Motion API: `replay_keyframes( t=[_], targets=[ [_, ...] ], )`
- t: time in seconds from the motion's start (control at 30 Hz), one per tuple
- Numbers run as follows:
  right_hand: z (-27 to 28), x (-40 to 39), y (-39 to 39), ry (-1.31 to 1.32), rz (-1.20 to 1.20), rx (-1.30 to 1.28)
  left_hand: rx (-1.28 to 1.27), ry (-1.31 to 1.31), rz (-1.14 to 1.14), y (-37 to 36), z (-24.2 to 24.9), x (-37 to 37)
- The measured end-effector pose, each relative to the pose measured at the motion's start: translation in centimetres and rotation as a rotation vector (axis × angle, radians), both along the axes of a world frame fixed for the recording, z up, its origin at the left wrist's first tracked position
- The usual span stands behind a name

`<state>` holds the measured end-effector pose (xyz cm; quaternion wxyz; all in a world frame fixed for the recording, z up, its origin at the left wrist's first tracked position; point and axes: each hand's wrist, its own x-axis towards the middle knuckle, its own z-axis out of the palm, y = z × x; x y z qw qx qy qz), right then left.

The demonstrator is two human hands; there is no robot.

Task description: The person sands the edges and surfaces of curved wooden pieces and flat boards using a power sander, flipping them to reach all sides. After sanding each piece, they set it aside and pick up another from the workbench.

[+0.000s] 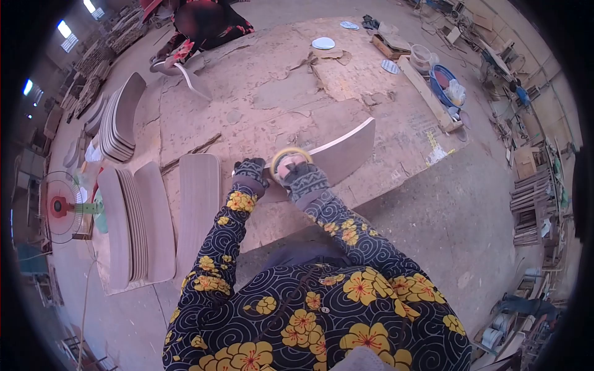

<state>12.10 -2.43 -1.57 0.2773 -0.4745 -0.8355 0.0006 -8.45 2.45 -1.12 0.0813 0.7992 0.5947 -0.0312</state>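
Observation:
A curved wooden panel (349, 151) with a pale edge stands tilted on the table in front of me. My left hand (250, 171), in a grey patterned glove with bare fingertips, is closed around the panel's left end. My right hand (303, 178), gloved alike, grips a round sanding disc (274, 162) with a yellowish rim. It presses the disc against the panel's upper edge, close to my left hand. The fingers of the right hand are partly hidden by the disc.
Stacked curved panels (127, 117) and flatter panels (133, 222) lie at left, beside a single panel (199, 198). Across the table a person (201, 28) handles another curved piece (193, 80). Round discs (323, 43), a wooden beam (427, 93) and a blue basin (440, 83) are farther right. A fan (60, 207) stands left.

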Motion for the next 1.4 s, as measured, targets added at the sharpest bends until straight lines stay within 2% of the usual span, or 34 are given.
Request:
replay_keyframes(
  t=[0.07,0.17,0.23,0.3,0.37,0.47,0.53,0.67,0.77,0.8,0.9,1.03,1.07,1.13,1.2,1.27,1.37,1.4],
  targets=[
    [1.6,1.2,0.4,0.034,0.061,-0.02,-0.048,-0.016,0.035,-0.7,1.3,0.6],
    [2.2,6.3,3.0,-0.047,-0.07,0.067,-0.052,0.063,0.045,-1.7,1.4,1.3],
    [-2.0,12.9,6.7,-0.099,-0.308,-0.123,0.036,0.071,0.035,-2.7,0.0,1.2],
    [1.8,20.8,10.2,-0.607,-0.092,0.005,0.056,0.098,0.042,-3.5,-0.3,1.5],
    [6.8,24.7,12.1,-0.838,-0.034,-0.168,0.061,0.132,0.068,-4.2,-0.1,2.3],
    [9.5,23.5,14.3,-0.756,-0.284,-0.63,0.018,0.171,0.148,-4.6,1.1,4.1],
    [4.4,22.8,14.4,-0.714,-0.138,-0.428,0.035,0.129,0.158,-4.2,1.3,6.7],
    [3.9,14.3,9.7,-0.592,0.235,-0.57,-0.105,0.068,0.17,-4.1,2.6,15.1],
    [12.4,15.2,7.2,-0.433,0.061,-0.763,-0.105,0.062,0.15,-5.6,1.9,16.9],
    [7.5,16.8,9.2,-0.464,0.024,-0.662,-0.086,0.064,0.148,-6.1,1.2,16.9],
    [5.8,24.1,13.8,-0.475,-0.026,-0.502,0.082,0.046,0.145,-6.3,-0.7,16.6],
    [4.3,30.2,15.7,-0.426,-0.156,-0.357,0.117,0.044,0.125,-5.9,-0.3,16.6],
    [3.5,30.0,15.5,-0.49,-0.081,-0.395,0.086,0.069,0.131,-5.8,-0.4,16.7],
    [1.3,28.0,12.2,-0.251,0.139,-0.098,0.107,0.061,0.151,-5.6,-0.1,16.9],
    [1.8,22.7,6.5,-0.209,0.146,-0.055,0.091,0.059,0.179,-5.4,0.4,17.1],
    [1.7,17.0,5.3,-0.458,0.355,-0.419,0.065,0.085,0.175,-5.4,0.4,17.2],
    [5.7,19.2,2.5,-0.186,0.338,-0.078,0.016,0.152,0.183,-5.4,0.4,17.4],
    [3.7,20.2,3.7,-0.064,0.309,-0.2,-0.007,0.17,0.192,-5.3,0.6,17.5]
  ],
)
